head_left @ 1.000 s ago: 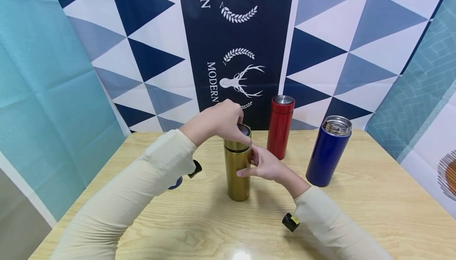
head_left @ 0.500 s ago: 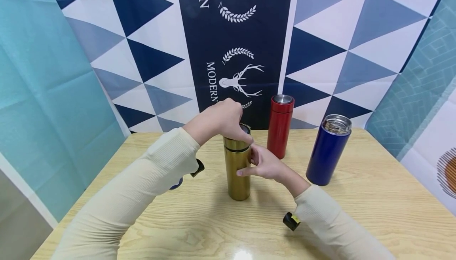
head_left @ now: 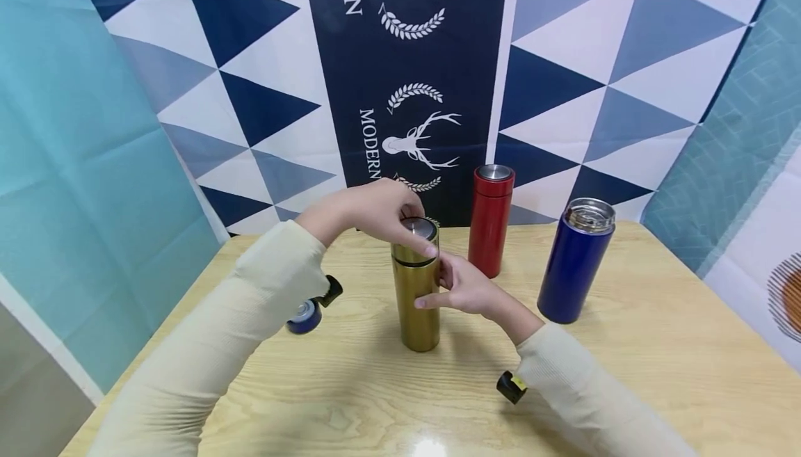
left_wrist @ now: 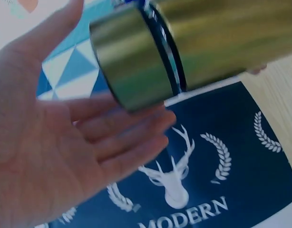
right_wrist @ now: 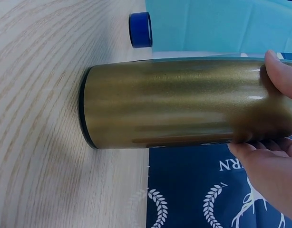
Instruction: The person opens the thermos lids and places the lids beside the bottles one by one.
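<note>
A gold thermos bottle [head_left: 418,325] stands upright on the table, its gold lid [head_left: 408,254] sitting on top. My right hand [head_left: 466,291] grips the upper body from the right, thumb in front; the right wrist view shows the thumb and fingers on opposite sides of the bottle [right_wrist: 160,104]. Over the lid hovers my left hand [head_left: 382,212]. In the left wrist view its fingers are fairly straight and pass behind the lid [left_wrist: 131,61], while the thumb stands off from it. A dark ring with a bright line marks the seam between lid and body.
A red thermos [head_left: 491,224] with its lid on stands behind to the right. Farther right is a blue thermos [head_left: 574,269] without a lid. A blue lid [head_left: 304,318] lies on the wooden table [head_left: 350,401] at left. Patterned cloth [head_left: 413,53] hangs behind.
My left hand has loosened round the lid and shifted slightly left, uncovering more of the lid's top and the blue lid behind my sleeve. The right hand keeps its grip.
</note>
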`<state>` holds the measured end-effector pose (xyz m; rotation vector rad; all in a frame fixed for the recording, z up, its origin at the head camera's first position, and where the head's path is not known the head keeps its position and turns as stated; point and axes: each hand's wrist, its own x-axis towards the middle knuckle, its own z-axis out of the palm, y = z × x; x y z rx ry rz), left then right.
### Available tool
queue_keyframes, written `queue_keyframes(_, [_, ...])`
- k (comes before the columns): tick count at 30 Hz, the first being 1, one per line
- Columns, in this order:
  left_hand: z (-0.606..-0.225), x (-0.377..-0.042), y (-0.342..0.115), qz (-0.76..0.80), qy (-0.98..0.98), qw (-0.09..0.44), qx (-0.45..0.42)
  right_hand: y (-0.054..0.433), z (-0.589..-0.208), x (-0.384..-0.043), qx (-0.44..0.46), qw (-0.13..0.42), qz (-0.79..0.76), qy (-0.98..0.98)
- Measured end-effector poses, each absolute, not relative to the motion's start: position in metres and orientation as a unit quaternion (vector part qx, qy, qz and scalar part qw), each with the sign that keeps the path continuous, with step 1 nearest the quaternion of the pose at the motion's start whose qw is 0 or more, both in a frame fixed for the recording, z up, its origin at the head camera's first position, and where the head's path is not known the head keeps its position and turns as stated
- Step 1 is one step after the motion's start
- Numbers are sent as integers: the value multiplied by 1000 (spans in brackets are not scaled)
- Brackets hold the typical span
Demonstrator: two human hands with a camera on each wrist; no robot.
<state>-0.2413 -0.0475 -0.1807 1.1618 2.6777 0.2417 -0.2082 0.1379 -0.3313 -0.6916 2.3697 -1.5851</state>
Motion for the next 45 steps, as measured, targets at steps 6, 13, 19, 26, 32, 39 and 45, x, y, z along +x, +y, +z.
queue_keyframes(6, [-187,-253,-70,173,863,158,447,132,-333,-209,-248,122,-544,792])
queue_keyframes(13, [-185,-257,-64,187,842,168,478,136,-332,-209,-244,113,-544,795])
queue_keyframes(19, [-181,-256,-60,179,846,161,476,138,-330,-209,-242,107,-541,798])
queue_keyframes(26, [-180,-255,-61,168,854,142,472,138,-328,-208,-244,107,-542,797])
queue_keyframes(32, [-180,-253,-60,157,863,126,464,138,-329,-207,-243,107,-542,798])
queue_keyframes(39, [-181,-248,-59,143,875,105,451,137,-331,-207,-248,106,-542,796])
queue_keyframes(45, [-184,-246,-58,144,884,89,435,137,-330,-207,-242,105,-543,797])
